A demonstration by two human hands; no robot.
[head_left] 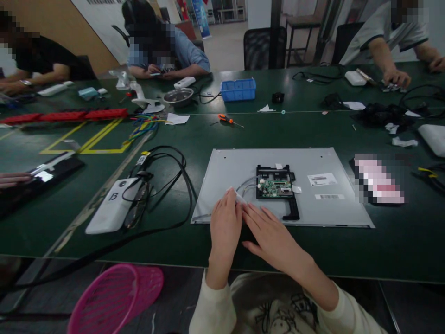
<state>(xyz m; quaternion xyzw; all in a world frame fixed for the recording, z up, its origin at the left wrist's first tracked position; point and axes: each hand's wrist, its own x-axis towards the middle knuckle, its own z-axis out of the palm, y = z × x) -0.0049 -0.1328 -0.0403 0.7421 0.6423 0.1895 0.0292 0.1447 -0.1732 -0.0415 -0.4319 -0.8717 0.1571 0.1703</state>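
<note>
Flat grey display panel [236, 162], back side up, lies on the green table [299, 132], centre to lower centre of frame. Black bracket [294, 208] on it, right of panel middle, green circuit board [274, 186] sitting inside. Looks like the mounting part is done: board in place, grey cables [247, 181] leading off its left side toward the fingers. Cable routing at the panel's lower left looks unfinished; small white strip [239, 198] there, can't tell if stuck down yet.

Left hand [225, 227], lower centre, comes over the panel's near edge, fingers bent, tips at the strip; pinching or only pressing, can't tell. Right hand [273, 234], just right of it, fingers stretched out with thumb spread, no grip seen, fingertips beside the strip. The two hands nearly meet. Panel extends beyond both hands; board and bracket sit up and right of the fingertips, apart from them.

Orange-handled screwdriver [225, 119] lies upper centre, away from both hands.
</note>
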